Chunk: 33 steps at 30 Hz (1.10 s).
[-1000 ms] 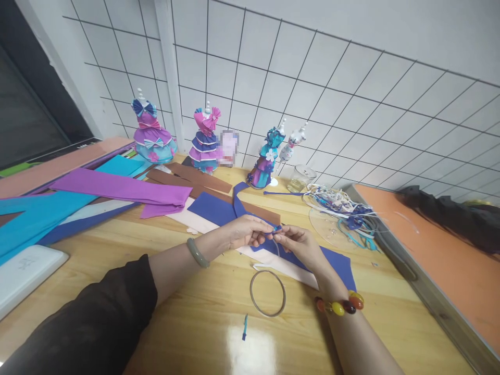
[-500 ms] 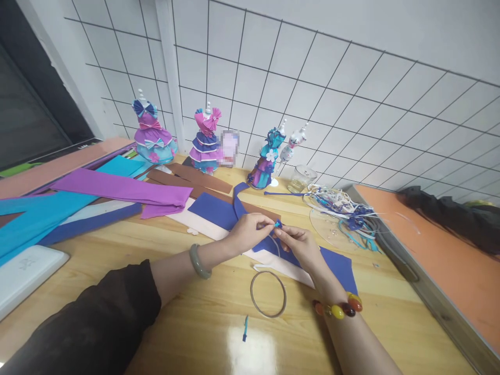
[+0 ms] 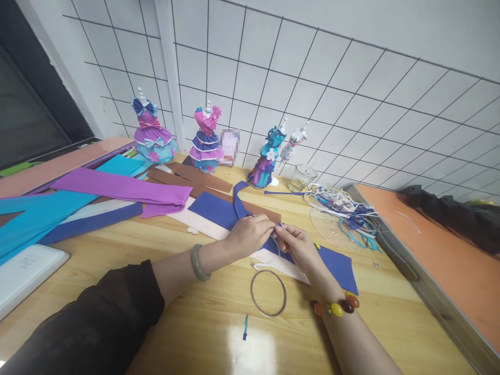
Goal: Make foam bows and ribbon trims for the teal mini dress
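Observation:
My left hand [image 3: 252,235] and my right hand [image 3: 297,244] meet fingertip to fingertip above the strips. Between them is a small piece of blue fabric [image 3: 278,225], mostly covered by the pinched fingers. Both hands are closed on it. Beneath them lies a wide dark blue fabric strip [image 3: 339,266], on top of a pale pink strip [image 3: 287,266]. A thin pale cord [image 3: 278,249] curves down below the fingers. Closer to me, a thin round hoop [image 3: 253,298] lies on the wooden table with a small teal and blue scrap [image 3: 245,329].
Small dress forms in ruffled dresses, including a purple one [image 3: 154,136], stand along the tiled wall. A glass jar [image 3: 302,178] and a pile of ribbon scraps [image 3: 336,202] are at right. Purple fabric [image 3: 125,187] and a white box [image 3: 29,273] lie left.
My left hand has turned with its back more toward me, and its fingers now cover more of the small blue piece. A yellow-edged thing shows beside my right hand.

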Each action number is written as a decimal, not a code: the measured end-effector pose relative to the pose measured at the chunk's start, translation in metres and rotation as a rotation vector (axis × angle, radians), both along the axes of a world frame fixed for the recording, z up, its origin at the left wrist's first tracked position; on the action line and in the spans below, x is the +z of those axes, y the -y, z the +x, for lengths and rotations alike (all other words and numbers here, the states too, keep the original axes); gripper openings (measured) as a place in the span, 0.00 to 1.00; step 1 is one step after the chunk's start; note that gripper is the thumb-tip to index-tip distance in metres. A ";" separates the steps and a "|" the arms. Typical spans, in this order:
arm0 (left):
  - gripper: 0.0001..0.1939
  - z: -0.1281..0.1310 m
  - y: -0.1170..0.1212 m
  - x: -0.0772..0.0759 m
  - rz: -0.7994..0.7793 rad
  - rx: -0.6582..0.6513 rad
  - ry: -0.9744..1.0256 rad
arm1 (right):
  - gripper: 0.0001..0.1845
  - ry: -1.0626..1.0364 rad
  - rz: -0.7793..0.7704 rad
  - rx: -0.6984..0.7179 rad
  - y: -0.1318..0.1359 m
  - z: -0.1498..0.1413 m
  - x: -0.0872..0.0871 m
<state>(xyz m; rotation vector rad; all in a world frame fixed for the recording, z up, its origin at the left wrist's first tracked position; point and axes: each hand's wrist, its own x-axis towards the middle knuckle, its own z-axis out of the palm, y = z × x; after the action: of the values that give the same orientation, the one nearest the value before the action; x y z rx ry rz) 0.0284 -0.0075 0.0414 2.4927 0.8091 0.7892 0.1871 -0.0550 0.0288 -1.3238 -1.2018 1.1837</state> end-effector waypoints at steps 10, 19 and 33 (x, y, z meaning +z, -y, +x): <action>0.14 0.002 0.002 0.002 -0.126 -0.011 0.138 | 0.17 -0.066 0.002 -0.036 0.000 0.000 0.003; 0.14 0.008 -0.005 -0.003 -0.505 -0.048 0.285 | 0.17 -0.059 0.034 -0.049 0.002 -0.002 0.007; 0.12 0.000 0.000 0.003 0.028 -0.007 0.039 | 0.13 -0.070 0.084 -0.039 0.001 -0.004 0.002</action>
<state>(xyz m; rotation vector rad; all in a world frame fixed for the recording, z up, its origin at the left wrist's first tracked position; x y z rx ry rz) 0.0280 -0.0077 0.0443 2.4950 0.7810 0.8498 0.1835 -0.0557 0.0305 -1.2286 -1.1579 1.1307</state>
